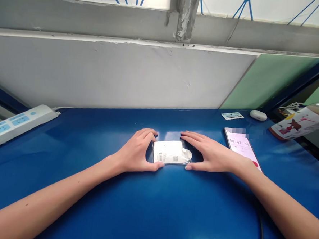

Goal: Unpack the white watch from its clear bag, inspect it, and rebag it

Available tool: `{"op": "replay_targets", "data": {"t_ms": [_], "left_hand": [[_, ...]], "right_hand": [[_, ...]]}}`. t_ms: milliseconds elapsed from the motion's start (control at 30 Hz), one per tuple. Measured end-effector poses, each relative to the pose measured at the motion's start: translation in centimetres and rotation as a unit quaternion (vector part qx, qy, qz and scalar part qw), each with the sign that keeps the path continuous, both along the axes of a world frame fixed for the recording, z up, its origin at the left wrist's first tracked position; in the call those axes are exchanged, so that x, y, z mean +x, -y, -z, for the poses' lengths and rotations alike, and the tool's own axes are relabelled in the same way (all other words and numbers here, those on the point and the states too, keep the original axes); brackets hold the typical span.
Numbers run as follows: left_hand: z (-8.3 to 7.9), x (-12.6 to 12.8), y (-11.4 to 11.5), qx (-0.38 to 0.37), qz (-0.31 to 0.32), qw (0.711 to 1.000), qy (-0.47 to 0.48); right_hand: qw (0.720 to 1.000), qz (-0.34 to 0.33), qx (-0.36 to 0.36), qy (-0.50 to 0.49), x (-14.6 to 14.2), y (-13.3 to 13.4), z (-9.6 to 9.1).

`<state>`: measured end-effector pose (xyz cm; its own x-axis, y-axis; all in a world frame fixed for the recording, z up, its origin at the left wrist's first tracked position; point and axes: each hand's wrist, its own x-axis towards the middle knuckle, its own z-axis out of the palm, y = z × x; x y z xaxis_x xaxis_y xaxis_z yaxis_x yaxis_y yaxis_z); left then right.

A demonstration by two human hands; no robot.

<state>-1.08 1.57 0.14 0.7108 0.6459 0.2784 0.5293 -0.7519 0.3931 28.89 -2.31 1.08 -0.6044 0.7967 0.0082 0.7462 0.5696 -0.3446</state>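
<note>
A small clear plastic bag [170, 152] with a white card and a round white piece inside lies flat on the blue table [154, 205]. My left hand [137, 152] pinches the bag's left edge between thumb and curled fingers. From the other side, my right hand [210, 155] grips its right edge, with the fingers stretched over the far corner and the thumb at the near corner.
A phone [241, 146] showing a timer lies just right of my right hand, with a dark cable running toward me. A white power strip [16, 123] sits at far left. A white earbud case [258, 115], a small card [232, 115] and a lying bottle [301, 122] are at back right.
</note>
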Motion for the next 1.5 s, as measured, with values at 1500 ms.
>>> {"op": "replay_targets", "data": {"t_ms": [1500], "left_hand": [[0.3, -0.1, -0.1, -0.012, 0.053, 0.998, -0.015]], "right_hand": [[0.995, 0.063, -0.002, -0.079, -3.3, 0.9, 1.5]]}}
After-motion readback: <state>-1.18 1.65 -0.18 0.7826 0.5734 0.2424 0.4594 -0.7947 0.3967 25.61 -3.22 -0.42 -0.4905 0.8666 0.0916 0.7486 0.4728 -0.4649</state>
